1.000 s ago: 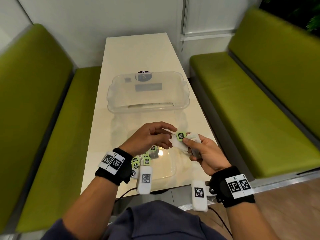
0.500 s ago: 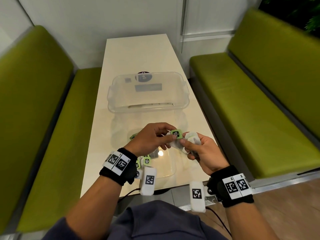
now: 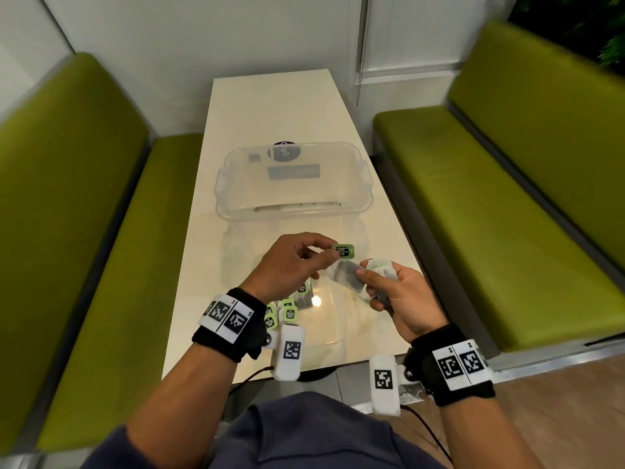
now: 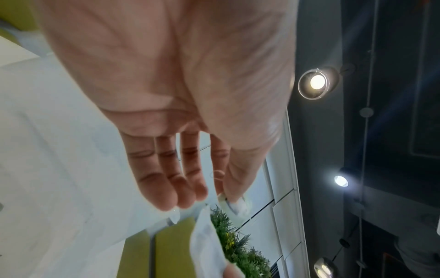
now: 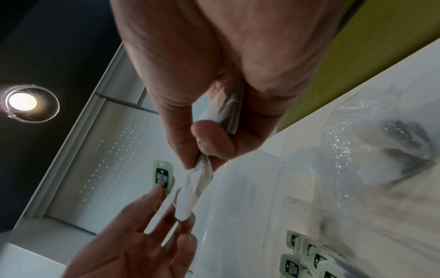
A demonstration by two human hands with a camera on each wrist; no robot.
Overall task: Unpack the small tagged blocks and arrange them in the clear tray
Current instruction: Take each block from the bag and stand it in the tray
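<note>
both hands are raised together over the near part of the cream surface (image 3: 270, 106). the left hand (image 3: 287, 265) pinches a small green tag (image 3: 344, 251) between thumb and forefinger, its other fingers loosely extended. the right hand (image 3: 395, 299) is clamped on a white sachet (image 3: 345, 275) with a dark filling, thumb on top, and more white packets are bunched in its curled fingers. the tag sits just above the sachet's far end; whether a string joins them cannot be told. beneath the left wrist, near the surface's near edge, a cluster of green-tagged sachets (image 3: 287, 309) lies on clear plastic wrapping (image 3: 328, 319). the clear tray (image 3: 294, 181) stands in the middle of the surface, beyond the hands and well apart from them, with nothing green showing inside it.
</note>
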